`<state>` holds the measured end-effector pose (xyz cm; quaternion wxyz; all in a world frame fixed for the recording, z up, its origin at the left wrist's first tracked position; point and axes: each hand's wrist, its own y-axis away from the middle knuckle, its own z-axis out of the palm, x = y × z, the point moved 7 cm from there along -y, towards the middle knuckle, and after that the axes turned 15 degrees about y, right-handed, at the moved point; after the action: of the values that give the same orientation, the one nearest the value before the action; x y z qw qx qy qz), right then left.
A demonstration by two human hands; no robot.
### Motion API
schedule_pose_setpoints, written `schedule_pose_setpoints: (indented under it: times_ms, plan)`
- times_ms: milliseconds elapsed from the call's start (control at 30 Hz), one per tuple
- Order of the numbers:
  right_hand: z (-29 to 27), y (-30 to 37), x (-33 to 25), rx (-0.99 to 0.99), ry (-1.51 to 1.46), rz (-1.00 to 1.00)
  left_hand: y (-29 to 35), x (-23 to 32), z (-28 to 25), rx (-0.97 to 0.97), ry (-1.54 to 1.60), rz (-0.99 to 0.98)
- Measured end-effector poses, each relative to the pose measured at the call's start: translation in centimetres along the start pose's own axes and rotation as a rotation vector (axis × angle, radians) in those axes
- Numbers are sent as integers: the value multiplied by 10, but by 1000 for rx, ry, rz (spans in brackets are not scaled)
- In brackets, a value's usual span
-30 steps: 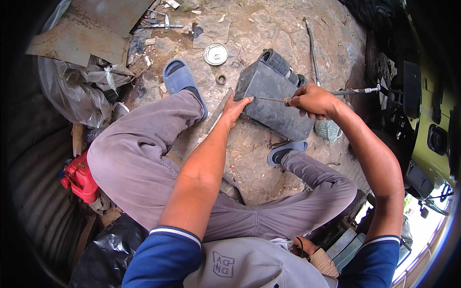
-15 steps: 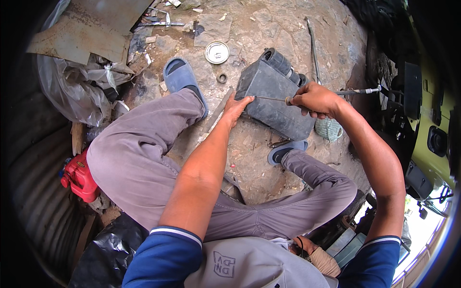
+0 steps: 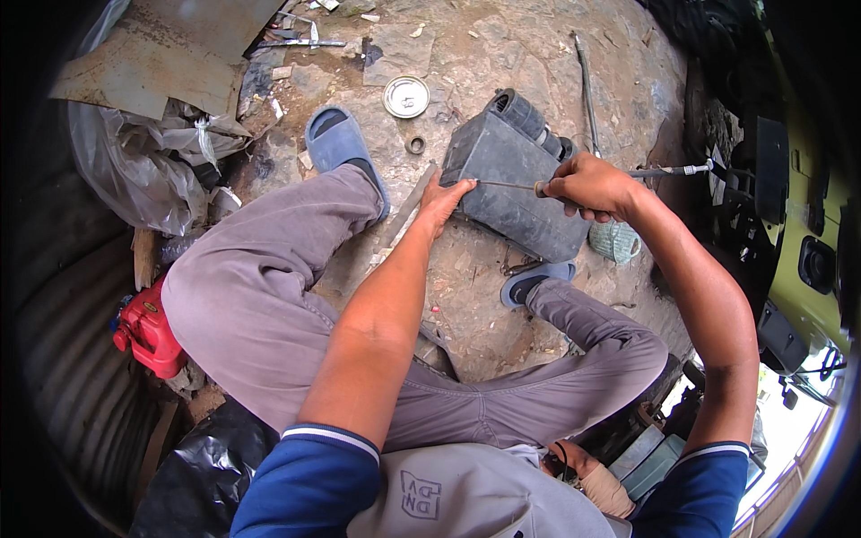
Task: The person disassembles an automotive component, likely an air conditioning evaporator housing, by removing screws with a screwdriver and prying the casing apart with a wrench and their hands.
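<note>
A black plastic air filter housing (image 3: 525,166) with a ribbed round duct at its far end lies on the ground between my feet. My left hand (image 3: 441,202) is closed on its left edge, the thumb on top and the other fingers down along the side, partly hidden. In my right hand (image 3: 592,188), above the right part of the housing, is the handle of a screwdriver (image 3: 509,185). Its thin shaft points left across the housing, and the tip meets the edge beside my left thumb. Whether the tip sits in a gap or on a fastener is too small to tell.
A round tin lid (image 3: 406,97) and a small ring (image 3: 415,145) lie beyond the housing. To the right are a roll of pale green twine (image 3: 614,242), a metal rod (image 3: 586,90) and a yellow-green vehicle (image 3: 812,260). A red jerrycan (image 3: 152,332) stands at left, near rusty sheet metal (image 3: 170,58).
</note>
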<state>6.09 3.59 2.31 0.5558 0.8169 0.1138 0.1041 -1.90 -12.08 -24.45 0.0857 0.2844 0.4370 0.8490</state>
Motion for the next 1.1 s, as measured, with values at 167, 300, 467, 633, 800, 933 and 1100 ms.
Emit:
schedule_pose_setpoints:
  times_ms: [167, 300, 467, 633, 800, 933, 1100]
  plan:
    - [-3, -12, -14, 78, 235, -62, -4, -4, -3, -21, -2, 8]
    - [-1, -30, -23, 63, 392, -105, -10, -8, -5, -26, -93, 33]
    - [2, -13, -16, -204, -186, 226, 0, 0, 0, -17, -75, 21]
    - [7, -10, -18, -235, -312, 266, 0, 3, -2, 1, -86, 28]
    - [-6, -9, -38, -60, 39, 205, -3, -3, -2, 27, -69, 9]
    - [-17, -21, -36, -92, 117, 235, -15, -11, -8, 28, -135, 38]
    - [-5, -16, -85, 203, 1137, -447, -20, -15, -19, 48, -135, 55]
